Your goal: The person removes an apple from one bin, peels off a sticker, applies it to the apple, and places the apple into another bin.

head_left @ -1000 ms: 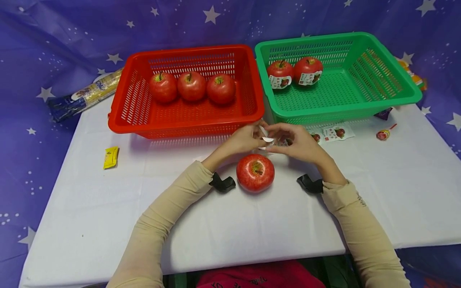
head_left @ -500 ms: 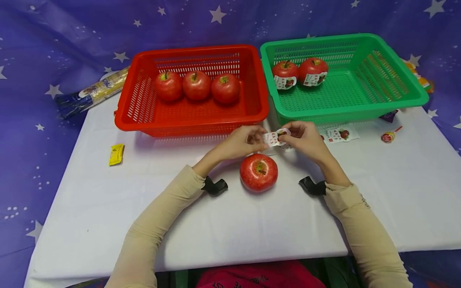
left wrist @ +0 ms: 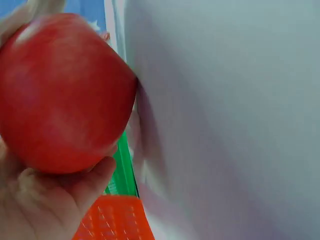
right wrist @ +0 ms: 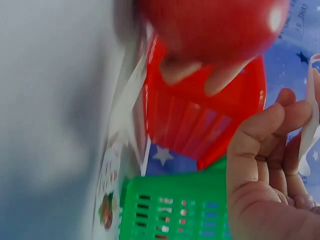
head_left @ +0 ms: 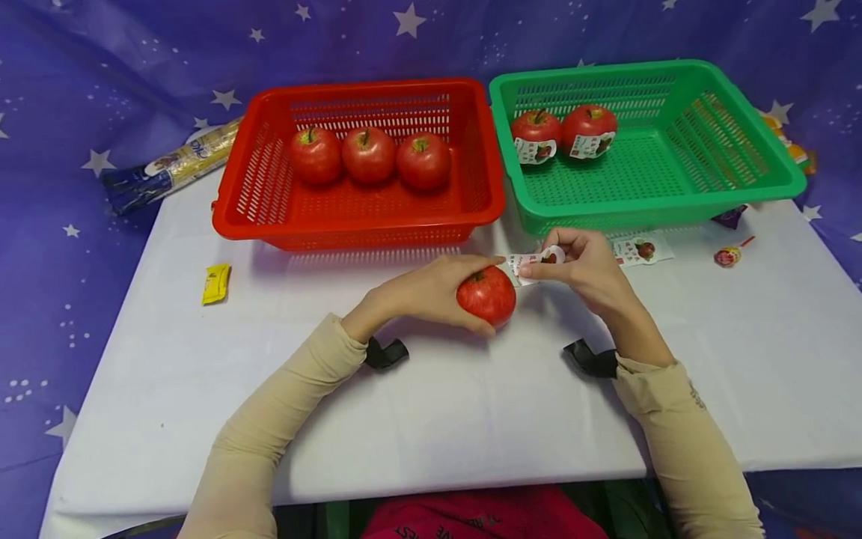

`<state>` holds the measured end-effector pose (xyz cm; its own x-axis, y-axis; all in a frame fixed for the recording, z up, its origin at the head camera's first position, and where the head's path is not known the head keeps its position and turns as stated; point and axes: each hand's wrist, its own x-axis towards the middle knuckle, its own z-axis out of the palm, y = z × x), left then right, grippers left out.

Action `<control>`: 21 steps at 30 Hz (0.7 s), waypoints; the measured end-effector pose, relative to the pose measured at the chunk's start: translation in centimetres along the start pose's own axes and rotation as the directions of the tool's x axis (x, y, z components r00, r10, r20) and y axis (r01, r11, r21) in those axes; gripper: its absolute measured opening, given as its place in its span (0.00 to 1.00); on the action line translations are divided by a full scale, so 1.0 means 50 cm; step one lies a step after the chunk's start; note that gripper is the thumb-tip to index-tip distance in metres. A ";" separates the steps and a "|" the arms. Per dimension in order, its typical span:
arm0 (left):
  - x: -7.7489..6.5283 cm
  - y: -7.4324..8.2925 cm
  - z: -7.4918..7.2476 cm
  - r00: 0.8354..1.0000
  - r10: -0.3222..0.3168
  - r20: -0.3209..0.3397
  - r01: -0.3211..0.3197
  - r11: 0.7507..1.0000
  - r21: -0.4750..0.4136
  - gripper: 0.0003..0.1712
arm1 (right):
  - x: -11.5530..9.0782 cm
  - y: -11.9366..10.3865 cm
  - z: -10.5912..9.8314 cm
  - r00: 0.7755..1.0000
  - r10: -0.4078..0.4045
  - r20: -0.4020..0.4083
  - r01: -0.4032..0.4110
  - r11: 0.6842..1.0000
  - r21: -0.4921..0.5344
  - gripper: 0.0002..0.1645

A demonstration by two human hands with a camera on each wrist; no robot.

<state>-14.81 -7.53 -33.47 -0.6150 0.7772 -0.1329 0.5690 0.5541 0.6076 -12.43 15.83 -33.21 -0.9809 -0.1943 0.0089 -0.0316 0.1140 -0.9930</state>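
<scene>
A red apple point(head_left: 488, 299) is at mid-table, gripped by my left hand point(head_left: 427, 290) with fingers behind it and thumb in front. The left wrist view shows the apple point(left wrist: 67, 95) large, against the palm. My right hand point(head_left: 595, 277), just right of the apple, pinches a white label point(head_left: 532, 262) printed with Chinese characters and a small apple picture. The label's left end overlaps the apple's upper right in the head view. From the right wrist, the label point(right wrist: 308, 125) appears edge-on between fingers and thumb.
Behind stand a red basket point(head_left: 364, 230) with three plain apples and a green basket point(head_left: 660, 212) with two labelled apples. More labels point(head_left: 643, 250) lie before the green one. A lollipop point(head_left: 727, 257), yellow packet point(head_left: 216, 284) and pasta bag point(head_left: 182, 171) lie around the table.
A second ago both hands were together on the label behind the apple. My left hand has since let go of the label and taken hold of the apple; the right keeps the label.
</scene>
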 end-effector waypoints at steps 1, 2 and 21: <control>0.002 -0.007 -0.005 1.000 -0.031 0.001 0.031 0.999 -0.031 0.52 | -0.002 0.001 0.004 1.000 0.001 0.013 -0.001 1.000 0.006 0.16; 0.003 -0.012 -0.010 0.998 -0.062 0.010 0.062 0.997 -0.050 0.51 | -0.003 0.001 0.008 1.000 0.008 0.026 -0.008 1.000 0.001 0.16; 0.001 -0.010 -0.012 0.998 -0.067 -0.016 0.065 0.992 -0.108 0.53 | -0.016 0.012 0.074 0.989 -0.123 -0.081 0.101 0.967 -0.233 0.21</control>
<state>-15.45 -7.97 -33.31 -0.6601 0.7338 -0.1608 0.4656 0.5676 0.6790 -10.96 12.48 -34.26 -0.9818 -0.1278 0.1406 -0.1749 0.3179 -0.9318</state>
